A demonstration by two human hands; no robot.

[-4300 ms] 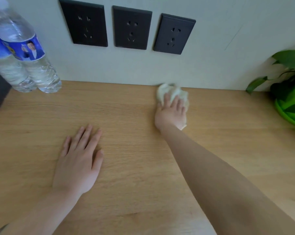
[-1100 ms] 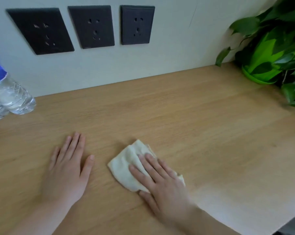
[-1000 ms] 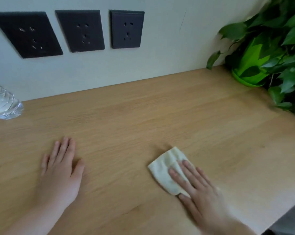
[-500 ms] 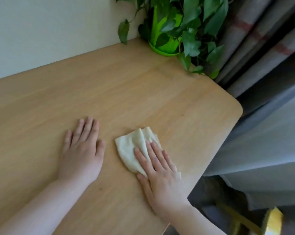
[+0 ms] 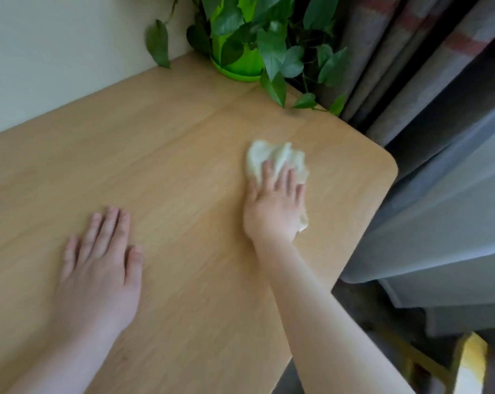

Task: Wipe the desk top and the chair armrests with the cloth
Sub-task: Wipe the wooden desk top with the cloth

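A pale cream cloth [image 5: 272, 156] lies bunched on the light wooden desk top [image 5: 169, 155], toward its right end. My right hand [image 5: 274, 206] presses flat on the cloth, fingers spread over it, and a corner of cloth sticks out under the heel of the hand. My left hand [image 5: 101, 268] rests flat on the bare desk to the left, palm down, fingers apart, holding nothing. No chair armrest is in view.
A leafy plant in a bright green pot [image 5: 240, 61] stands at the desk's far right corner, leaves trailing over the edge. Grey striped curtains [image 5: 428, 69] hang just past the rounded right edge. A yellow object [image 5: 470, 362] sits on the floor below.
My right hand has pushed the cloth away from me and to the right, toward the desk's far right end, bunching it up. My left hand stays flat on the desk.
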